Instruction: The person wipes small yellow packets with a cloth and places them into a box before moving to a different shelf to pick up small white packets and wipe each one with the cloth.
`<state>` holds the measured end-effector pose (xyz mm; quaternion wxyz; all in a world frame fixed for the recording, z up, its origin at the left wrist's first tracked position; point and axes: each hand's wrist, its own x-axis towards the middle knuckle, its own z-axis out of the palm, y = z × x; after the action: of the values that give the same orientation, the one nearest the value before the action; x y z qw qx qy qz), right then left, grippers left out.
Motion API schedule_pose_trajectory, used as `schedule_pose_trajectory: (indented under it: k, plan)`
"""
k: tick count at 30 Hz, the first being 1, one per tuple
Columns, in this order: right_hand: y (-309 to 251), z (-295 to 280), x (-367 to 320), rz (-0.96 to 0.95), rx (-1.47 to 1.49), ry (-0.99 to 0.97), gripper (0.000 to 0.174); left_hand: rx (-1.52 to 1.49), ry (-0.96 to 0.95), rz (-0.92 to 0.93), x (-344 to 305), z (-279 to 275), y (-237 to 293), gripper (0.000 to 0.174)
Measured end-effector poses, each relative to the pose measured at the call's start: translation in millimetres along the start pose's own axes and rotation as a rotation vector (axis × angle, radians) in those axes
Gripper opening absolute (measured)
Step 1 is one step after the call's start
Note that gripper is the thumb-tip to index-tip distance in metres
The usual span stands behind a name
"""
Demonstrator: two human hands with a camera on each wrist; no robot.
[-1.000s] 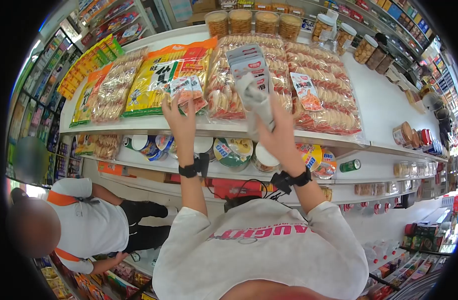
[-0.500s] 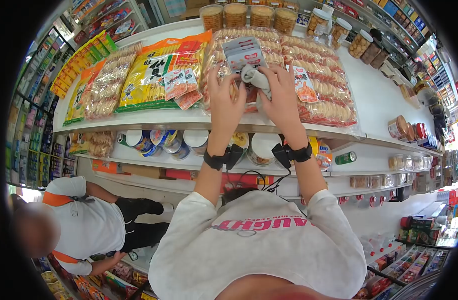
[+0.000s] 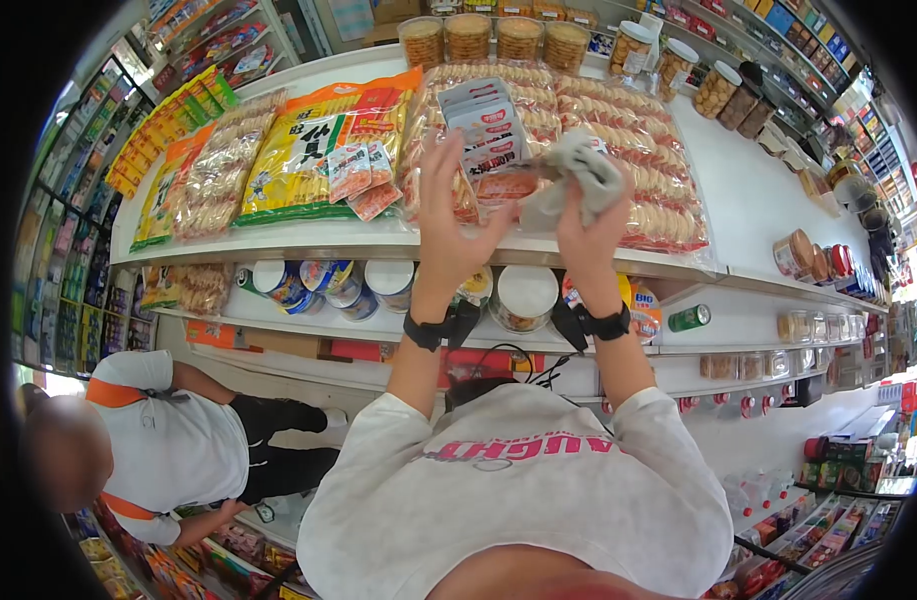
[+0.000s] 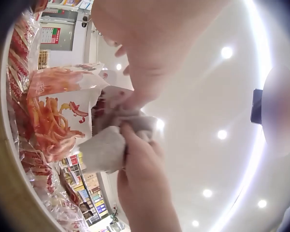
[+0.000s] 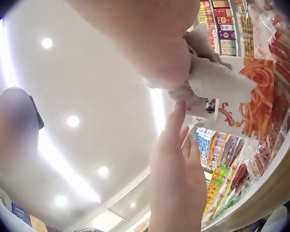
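Observation:
A box of grey-white snack packets (image 3: 484, 115), with a picture of orange-red strips, stands on the bagged crackers in the middle of the shelf. My left hand (image 3: 451, 215) is at its left front side, fingers extended and spread, with the thumb reaching across the front. My right hand (image 3: 591, 235) grips a bunched grey cloth (image 3: 587, 170) just right of the box. In the left wrist view, the cloth (image 4: 104, 150) hangs from the right hand's fingers close to the printed box side (image 4: 58, 116). Two loose packets (image 3: 351, 172) lie on the yellow bag, left of my hands.
Large cracker bags (image 3: 634, 150) and a yellow snack bag (image 3: 314, 150) cover the shelf top. Round clear tubs (image 3: 469, 42) line the back. Instant noodle bowls (image 3: 526, 295) sit on the shelf below. Another person (image 3: 174, 420) is at the left.
The left hand came over from the loose packets to the box's left side. The right hand moved the cloth from the box's front toward its right side.

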<state>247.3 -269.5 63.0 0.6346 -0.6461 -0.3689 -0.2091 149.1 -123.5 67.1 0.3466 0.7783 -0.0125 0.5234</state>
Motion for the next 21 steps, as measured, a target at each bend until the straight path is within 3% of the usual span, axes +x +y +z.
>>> schedule_pose_trajectory:
  k: [2, 5, 8, 11, 12, 14, 15, 18, 21]
  plan:
    - [-5.3, -6.7, -7.3, 0.012, 0.126, 0.123, 0.039, -0.103, -0.144, 0.019, 1.2, -6.5, 9.8, 0.050]
    - [-24.8, -18.4, -8.3, 0.039, 0.187, 0.085, 0.039, -0.284, -0.396, -0.465, -9.0, -7.6, 36.3, 0.035]
    - [-24.8, -33.5, -13.9, 0.209, 0.156, 0.145, 0.037, -0.445, -0.395, -0.474, -24.4, 3.2, 34.9, 0.026]
    - [-25.3, -47.7, -26.6, -0.139, -0.148, -0.015, 0.049, -0.495, -0.222, -0.557, -42.9, 22.7, 43.0, 0.026]
    - [-25.8, -52.7, -29.9, -0.258, -0.250, -0.070, 0.053, -0.467, -0.223, -0.474, -53.1, 32.9, 40.5, 0.026]
    - [-37.9, -48.3, -46.3, -0.226, -0.332, -0.194, 0.056, -0.411, -0.235, -0.319, -79.3, 51.8, 35.0, 0.025]
    - [-41.7, -48.1, -52.5, -0.206, -0.373, -0.254, 0.058, -0.490, -0.243, -0.320, -82.6, 57.1, 39.1, 0.025]
    - [-28.8, -62.5, -46.3, -0.179, -0.308, -0.186, 0.047, -0.529, -0.331, -0.436, -90.2, 59.6, 54.9, 0.023]
    - [-10.0, -81.7, -44.8, 0.524, 0.179, -0.255, 0.040, -0.306, -0.360, -0.145, -77.3, 56.7, 79.8, 0.018]
